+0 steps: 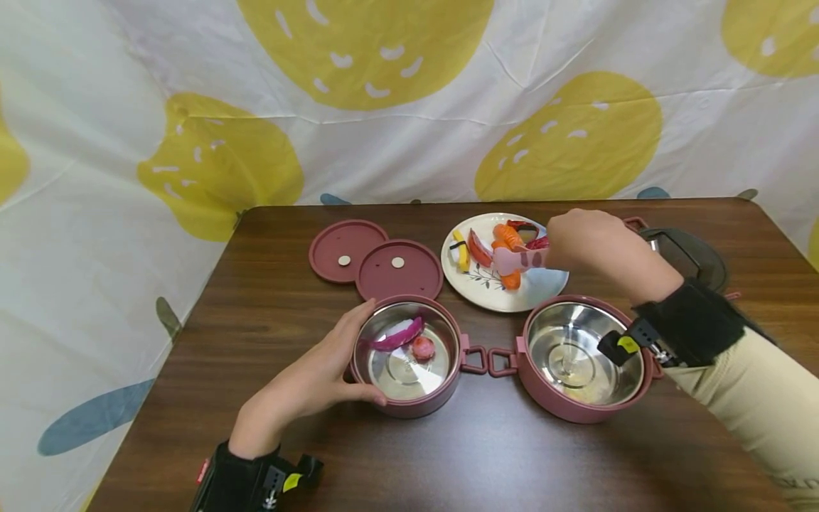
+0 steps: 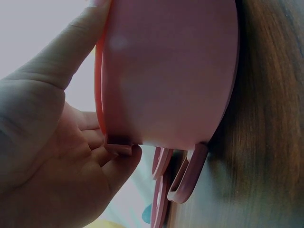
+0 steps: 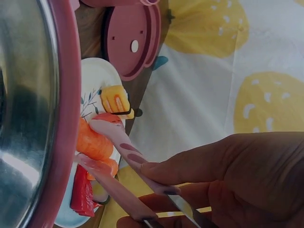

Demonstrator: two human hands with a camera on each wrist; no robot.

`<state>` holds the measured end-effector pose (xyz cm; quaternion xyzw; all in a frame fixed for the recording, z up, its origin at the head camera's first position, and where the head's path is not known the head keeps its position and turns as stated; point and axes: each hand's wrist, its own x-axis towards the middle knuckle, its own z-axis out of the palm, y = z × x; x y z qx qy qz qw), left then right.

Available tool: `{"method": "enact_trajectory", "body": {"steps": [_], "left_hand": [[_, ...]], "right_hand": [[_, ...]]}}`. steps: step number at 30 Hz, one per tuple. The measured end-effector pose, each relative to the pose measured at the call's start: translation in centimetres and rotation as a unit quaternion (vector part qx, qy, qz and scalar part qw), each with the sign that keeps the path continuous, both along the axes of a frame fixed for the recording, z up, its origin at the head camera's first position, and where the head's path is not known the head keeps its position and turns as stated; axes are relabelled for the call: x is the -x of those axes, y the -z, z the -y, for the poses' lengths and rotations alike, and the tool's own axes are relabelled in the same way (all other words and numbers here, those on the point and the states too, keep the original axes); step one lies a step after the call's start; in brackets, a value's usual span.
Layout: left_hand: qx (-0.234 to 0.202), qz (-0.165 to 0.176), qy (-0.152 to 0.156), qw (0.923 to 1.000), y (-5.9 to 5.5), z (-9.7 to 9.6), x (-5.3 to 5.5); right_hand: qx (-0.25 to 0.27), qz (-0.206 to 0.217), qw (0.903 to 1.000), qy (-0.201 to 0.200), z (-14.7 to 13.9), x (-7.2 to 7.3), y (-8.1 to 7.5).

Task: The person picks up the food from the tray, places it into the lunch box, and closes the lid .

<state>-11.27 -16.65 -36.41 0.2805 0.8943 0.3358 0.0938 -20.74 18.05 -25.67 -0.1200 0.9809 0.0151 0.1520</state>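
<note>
Left hand (image 1: 313, 380) grasps left pot (image 1: 412, 408) at its side, purple slice (image 1: 399, 337) and pink ball (image 1: 423, 348) inside | right hand (image 1: 591, 242) grips tongs (image 1: 508, 261), tips apart at orange food (image 3: 95, 141) on plate (image 1: 470, 288) | right pot (image 1: 557, 403) on desk (image 1: 256, 306) beside left pot | lids (image 1: 403, 279) behind

Two maroon lids (image 1: 399, 276) overlap on the brown table (image 1: 256, 320) before a patterned cloth (image 1: 397, 153).
</note>
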Motion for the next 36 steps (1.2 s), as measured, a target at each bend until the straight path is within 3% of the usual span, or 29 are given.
{"method": "enact_trajectory", "body": {"steps": [12,22,36], "left_hand": [[-0.004,-0.001,-0.001,1.0,0.1,0.2,-0.1],[0.0,0.001,-0.003,1.0,0.1,0.0,0.0],[0.0,0.005,-0.001,1.0,0.1,0.0,0.1]], "right_hand": [[-0.02,0.02,0.9996,-0.003,0.8,0.0,0.1],[-0.019,-0.084,0.9944,-0.062,-0.2,-1.2,1.4],[0.017,-0.112,0.9913,-0.067,-2.1,-1.1,2.5]]}}
